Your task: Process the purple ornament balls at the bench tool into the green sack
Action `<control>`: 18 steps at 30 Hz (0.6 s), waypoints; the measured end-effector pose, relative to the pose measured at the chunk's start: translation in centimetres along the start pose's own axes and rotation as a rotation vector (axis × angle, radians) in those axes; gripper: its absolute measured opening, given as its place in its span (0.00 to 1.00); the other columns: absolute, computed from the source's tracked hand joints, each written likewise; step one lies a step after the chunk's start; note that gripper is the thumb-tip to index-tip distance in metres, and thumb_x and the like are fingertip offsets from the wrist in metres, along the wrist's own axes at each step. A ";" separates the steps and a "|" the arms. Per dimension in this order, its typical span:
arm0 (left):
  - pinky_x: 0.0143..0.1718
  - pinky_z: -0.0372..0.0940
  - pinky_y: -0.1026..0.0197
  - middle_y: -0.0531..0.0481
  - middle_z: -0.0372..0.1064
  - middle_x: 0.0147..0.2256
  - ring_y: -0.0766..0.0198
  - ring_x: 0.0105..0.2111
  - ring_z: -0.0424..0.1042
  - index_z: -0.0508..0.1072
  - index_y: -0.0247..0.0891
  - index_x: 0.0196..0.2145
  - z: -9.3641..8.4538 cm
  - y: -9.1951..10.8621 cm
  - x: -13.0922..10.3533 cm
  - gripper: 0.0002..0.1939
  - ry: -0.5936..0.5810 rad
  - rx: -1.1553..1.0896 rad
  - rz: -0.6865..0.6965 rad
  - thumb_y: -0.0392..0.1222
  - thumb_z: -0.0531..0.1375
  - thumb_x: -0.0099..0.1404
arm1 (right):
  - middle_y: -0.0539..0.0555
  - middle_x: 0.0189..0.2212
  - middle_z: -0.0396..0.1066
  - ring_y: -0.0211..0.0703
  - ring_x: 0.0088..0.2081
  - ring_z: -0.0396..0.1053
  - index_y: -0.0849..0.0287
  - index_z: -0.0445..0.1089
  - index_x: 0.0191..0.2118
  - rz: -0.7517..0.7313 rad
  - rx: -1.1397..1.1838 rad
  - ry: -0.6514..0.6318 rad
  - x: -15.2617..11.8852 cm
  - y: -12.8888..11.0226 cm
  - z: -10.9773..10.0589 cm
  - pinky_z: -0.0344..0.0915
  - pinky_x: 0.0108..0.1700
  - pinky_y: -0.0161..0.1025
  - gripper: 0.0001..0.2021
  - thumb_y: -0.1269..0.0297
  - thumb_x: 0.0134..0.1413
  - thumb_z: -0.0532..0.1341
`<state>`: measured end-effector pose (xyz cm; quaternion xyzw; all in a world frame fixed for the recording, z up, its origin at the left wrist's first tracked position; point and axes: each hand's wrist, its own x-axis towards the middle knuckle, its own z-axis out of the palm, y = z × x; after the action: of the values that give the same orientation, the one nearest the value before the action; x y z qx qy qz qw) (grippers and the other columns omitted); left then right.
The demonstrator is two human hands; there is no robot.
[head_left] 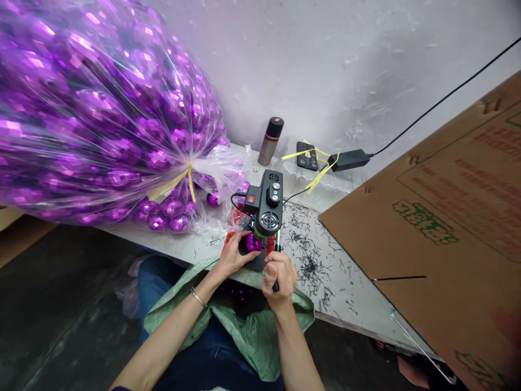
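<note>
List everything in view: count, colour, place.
bag: 1, clear, left
balls: many, purple, in bag
held ball: 1, purple, under machine
machine: 1, black, centre
lever: 1, black-handled, machine's right
red parts: several, machine base
bottle: 1, grey, by wall
slab: 1, black, behind machine
adapter: 1, black, beside slab
cords: several, black, adapter, machine
ties: several, yellow, bag and adapter
bits: many, black, table
table: 1, white, centre
carton: 1, brown, right
rod: 1, silver, lower right
wall: 1, white, back
floor: 1, dark, below
sack: 1, green, lap
jeans: 1, blue, legs
bracelet: 1, silver, left wrist
left hand: 1, on held ball
right hand: 1, on lever
</note>
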<state>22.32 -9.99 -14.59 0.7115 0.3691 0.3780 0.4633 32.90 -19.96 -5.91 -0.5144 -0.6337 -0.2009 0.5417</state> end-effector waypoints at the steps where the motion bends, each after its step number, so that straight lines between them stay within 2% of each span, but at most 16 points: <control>1: 0.56 0.66 0.47 0.44 0.74 0.50 0.49 0.52 0.73 0.71 0.41 0.51 0.0 -0.1 0.0 0.28 -0.001 -0.001 -0.001 0.48 0.71 0.55 | 0.51 0.26 0.67 0.37 0.26 0.64 0.55 0.61 0.31 0.000 0.002 0.012 -0.2 0.1 0.1 0.63 0.31 0.37 0.12 0.73 0.66 0.49; 6: 0.57 0.66 0.47 0.45 0.74 0.50 0.49 0.52 0.73 0.72 0.41 0.51 0.0 -0.1 -0.1 0.27 0.003 -0.013 -0.006 0.50 0.71 0.56 | 0.50 0.27 0.67 0.39 0.27 0.65 0.55 0.61 0.32 0.041 0.022 0.030 -0.7 0.1 0.5 0.65 0.32 0.39 0.11 0.73 0.65 0.48; 18: 0.55 0.68 0.47 0.44 0.74 0.49 0.50 0.51 0.74 0.72 0.41 0.51 -0.1 -0.1 0.0 0.27 -0.008 -0.011 -0.006 0.50 0.71 0.56 | 0.50 0.27 0.65 0.38 0.28 0.65 0.55 0.60 0.31 0.049 0.050 0.068 -1.2 0.1 1.0 0.64 0.31 0.37 0.11 0.73 0.65 0.48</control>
<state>22.18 -9.95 -14.69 0.7093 0.3673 0.3759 0.4697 32.39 -19.65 -7.34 -0.5090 -0.6070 -0.1887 0.5804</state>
